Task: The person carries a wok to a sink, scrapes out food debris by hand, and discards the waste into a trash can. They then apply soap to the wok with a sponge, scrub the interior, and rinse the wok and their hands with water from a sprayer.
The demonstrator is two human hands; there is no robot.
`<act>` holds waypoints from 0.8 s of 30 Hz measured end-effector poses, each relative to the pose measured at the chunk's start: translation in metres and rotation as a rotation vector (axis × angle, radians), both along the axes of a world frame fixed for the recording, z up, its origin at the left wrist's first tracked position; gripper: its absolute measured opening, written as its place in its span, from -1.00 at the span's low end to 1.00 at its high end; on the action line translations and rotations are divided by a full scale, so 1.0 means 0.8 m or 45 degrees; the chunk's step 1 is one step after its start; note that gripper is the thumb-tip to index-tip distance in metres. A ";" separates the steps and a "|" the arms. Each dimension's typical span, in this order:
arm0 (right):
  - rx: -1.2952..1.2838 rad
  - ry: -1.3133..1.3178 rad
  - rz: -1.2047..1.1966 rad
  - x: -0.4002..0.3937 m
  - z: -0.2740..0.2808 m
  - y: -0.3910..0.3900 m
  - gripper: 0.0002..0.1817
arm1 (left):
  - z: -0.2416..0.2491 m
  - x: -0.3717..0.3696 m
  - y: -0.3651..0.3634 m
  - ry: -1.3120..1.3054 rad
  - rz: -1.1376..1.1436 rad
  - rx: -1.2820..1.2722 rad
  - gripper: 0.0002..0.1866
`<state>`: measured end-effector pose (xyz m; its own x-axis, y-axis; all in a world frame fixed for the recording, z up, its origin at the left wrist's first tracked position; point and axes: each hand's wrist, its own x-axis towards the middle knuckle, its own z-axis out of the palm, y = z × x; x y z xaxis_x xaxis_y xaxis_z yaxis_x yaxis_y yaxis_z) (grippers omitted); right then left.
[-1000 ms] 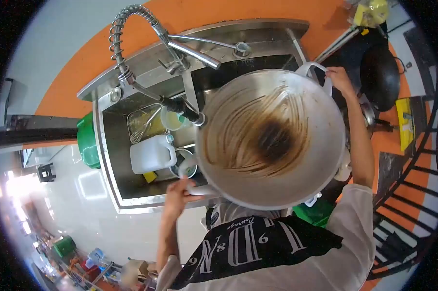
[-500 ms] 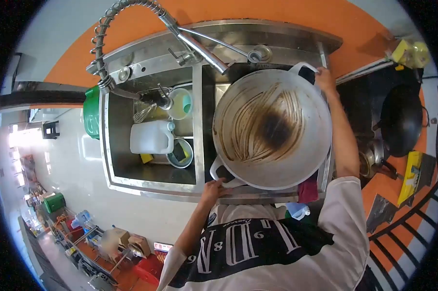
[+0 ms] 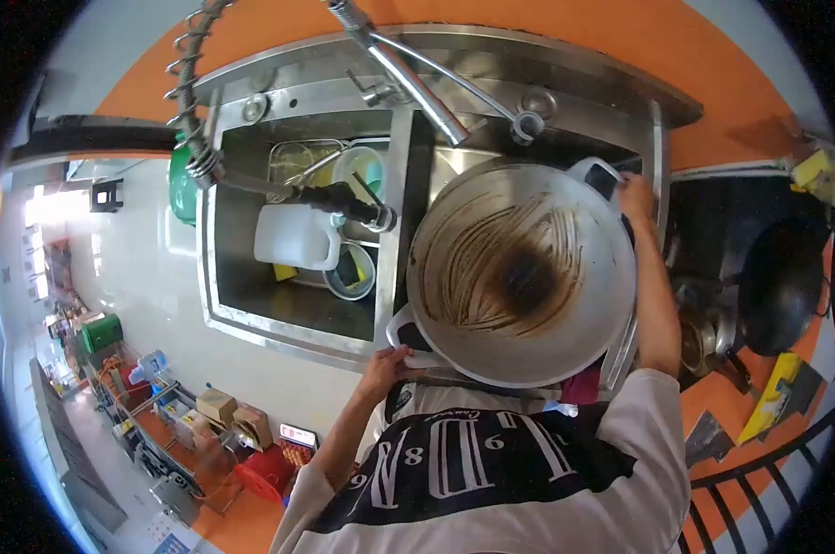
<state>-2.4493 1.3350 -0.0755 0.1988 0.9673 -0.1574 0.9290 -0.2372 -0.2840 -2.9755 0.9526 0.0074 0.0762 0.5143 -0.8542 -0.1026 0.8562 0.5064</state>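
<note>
A large, light-grey two-handled wok [image 3: 584, 305] rests over the right sink basin, with brown streaks and a dark burnt patch on its inside. My left hand [image 3: 386, 369] is closed around its near-left handle. At the far right, my right hand [image 3: 634, 196] grips the opposite handle, its fingers partly hidden. The metal spray faucet [image 3: 422, 88] hangs above the divider, close to the wok's far rim. A dark red cloth [image 3: 581, 385] shows beneath the wok's near edge.
In the left basin [image 3: 344, 319] lie a white plastic jug [image 3: 293, 236], a small bowl [image 3: 350, 277] with a sponge and a light-coloured tub [image 3: 360, 171]. A black wok [image 3: 780, 286] stands on the right. Black railing [image 3: 759, 471] runs at the lower right.
The wok has come nearer to my body, both hands still on its handles, uncovering more of the basin's far side. The camera view has also shifted.
</note>
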 end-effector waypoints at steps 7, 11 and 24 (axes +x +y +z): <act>0.012 0.283 -0.071 -0.073 0.035 0.000 -0.62 | -0.024 0.044 -0.018 -0.122 -0.050 -0.038 -0.64; -0.024 0.552 -0.034 -0.077 0.023 -0.015 -0.58 | 0.004 0.069 0.001 -0.305 0.415 -0.362 -0.67; -0.747 1.300 0.540 -0.337 0.079 -0.152 -0.45 | 0.017 -0.002 0.000 -0.453 0.328 -0.406 -0.45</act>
